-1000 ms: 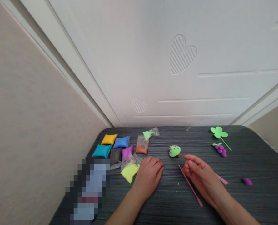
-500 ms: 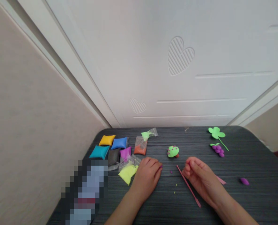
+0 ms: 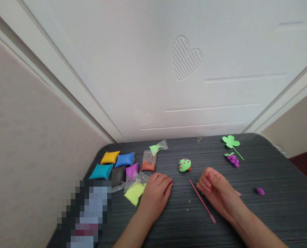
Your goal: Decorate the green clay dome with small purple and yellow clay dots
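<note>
My left hand (image 3: 157,191) rests on the dark table with its fingers together, a tiny purple bit of clay (image 3: 172,181) showing at the fingertips. My right hand (image 3: 217,191) is closed, side edge down, fingers curled toward the palm; what they hold, if anything, is hidden. Just left of it lies a pink modelling tool (image 3: 202,201). Behind, between the hands, sits a green clay tree (image 3: 185,165) with purple dots and a brown base. Part of a pink flat piece (image 3: 238,193) shows behind the right wrist. Small purple and yellow crumbs (image 3: 189,201) lie between the hands.
Several packs of coloured clay, including a yellow-green one (image 3: 134,193) and a teal one (image 3: 101,171), lie at left. At right are a green clover (image 3: 231,141), a purple grape bunch (image 3: 232,160) and a purple lump (image 3: 260,191). A white panel (image 3: 143,86) rises behind the table.
The view has turned a little, so everything appears shifted left. My right hand's fingers look slightly more curled. The left hand stays in its place on the table.
</note>
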Tool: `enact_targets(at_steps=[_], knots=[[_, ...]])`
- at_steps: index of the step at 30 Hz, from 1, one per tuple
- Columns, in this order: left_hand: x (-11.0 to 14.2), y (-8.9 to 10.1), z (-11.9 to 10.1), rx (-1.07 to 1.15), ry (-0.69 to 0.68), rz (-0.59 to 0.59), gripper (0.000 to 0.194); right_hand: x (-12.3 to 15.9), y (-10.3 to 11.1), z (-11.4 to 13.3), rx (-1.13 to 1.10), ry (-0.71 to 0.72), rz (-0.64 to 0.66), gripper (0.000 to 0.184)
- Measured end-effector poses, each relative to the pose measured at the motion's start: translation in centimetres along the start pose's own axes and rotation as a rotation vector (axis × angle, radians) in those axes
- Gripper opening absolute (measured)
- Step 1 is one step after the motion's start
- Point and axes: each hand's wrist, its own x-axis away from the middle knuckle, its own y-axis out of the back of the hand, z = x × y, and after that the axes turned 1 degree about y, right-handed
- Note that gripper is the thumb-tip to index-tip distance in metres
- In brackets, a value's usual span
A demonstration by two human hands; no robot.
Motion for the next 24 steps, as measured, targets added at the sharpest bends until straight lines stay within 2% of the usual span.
enact_targets(at_steps=[8,16,24], knots=[[0.02,0.15,-0.1,-0.006,0.0,-0.007,0.017,-0.02,-0.25,-0.14,-0.02,0.021,0.008,0.034],[-0.12,0.23,-0.48,-0.004,0.007,-0.026,0.017,-0.15,0.16,-0.29,0.0,0.065,0.043,0.018],[-0.02,-0.08,-0.59,0.008,-0.008,-0.023,0.016,-0.42,-0.09,0.0,-0.024,0.074,-0.001,0.033]])
